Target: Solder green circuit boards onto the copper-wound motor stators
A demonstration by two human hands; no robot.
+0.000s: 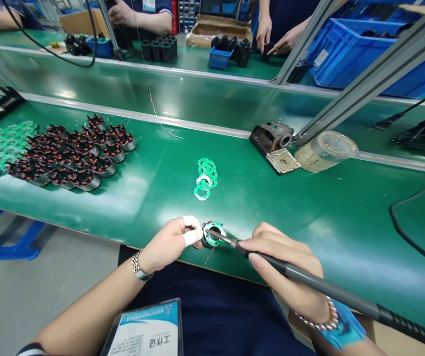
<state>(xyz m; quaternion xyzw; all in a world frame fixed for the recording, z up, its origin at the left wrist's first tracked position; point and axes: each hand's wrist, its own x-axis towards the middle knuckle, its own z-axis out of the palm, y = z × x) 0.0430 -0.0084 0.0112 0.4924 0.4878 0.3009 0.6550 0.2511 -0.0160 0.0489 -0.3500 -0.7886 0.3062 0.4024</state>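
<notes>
White-capped fingers of the left hand pinch a round copper-wound motor stator topped with a green circuit ring, while right-hand fingers close around a slim grey soldering iron, its metal tip at the stator. Thin green rings lie just beyond the fingers on the glossy green surface.

Small wound stator topped with a green ring board, soldering iron tip over it, on the green bench mat.
</notes>
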